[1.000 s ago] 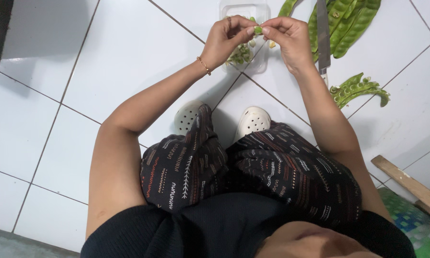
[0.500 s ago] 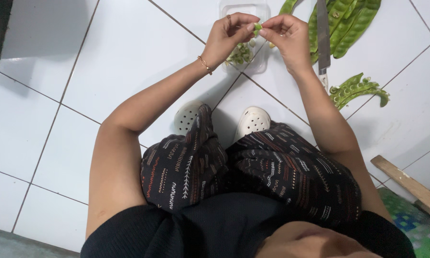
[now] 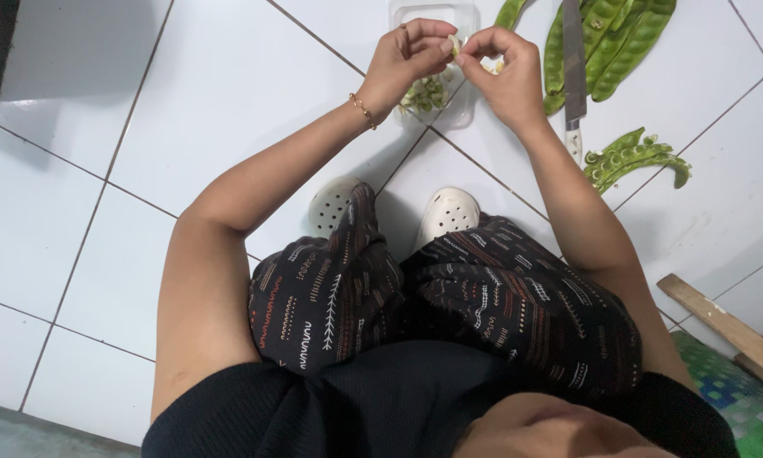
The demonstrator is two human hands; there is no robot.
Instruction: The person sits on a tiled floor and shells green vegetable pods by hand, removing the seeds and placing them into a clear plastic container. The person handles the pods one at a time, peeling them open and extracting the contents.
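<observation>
I squat over a white tiled floor. My left hand (image 3: 407,61) and my right hand (image 3: 504,72) meet above a clear plastic container (image 3: 459,112), and their fingertips pinch one small pale green bean (image 3: 454,45) between them. Several shelled green beans (image 3: 425,92) lie in the container under my left hand. A knife (image 3: 573,72) rests on the floor just right of my right hand, its blade across long green pods (image 3: 623,38).
Emptied green pods (image 3: 636,158) lie on the tile to the right. A wooden stick (image 3: 725,326) and a green woven mat (image 3: 737,399) are at the lower right. My white clogs (image 3: 449,212) stand below the container.
Both hands have shifted slightly up and away from me over the container. The bean between the fingertips now shows paler, and my fingers have closed more tightly around it.
</observation>
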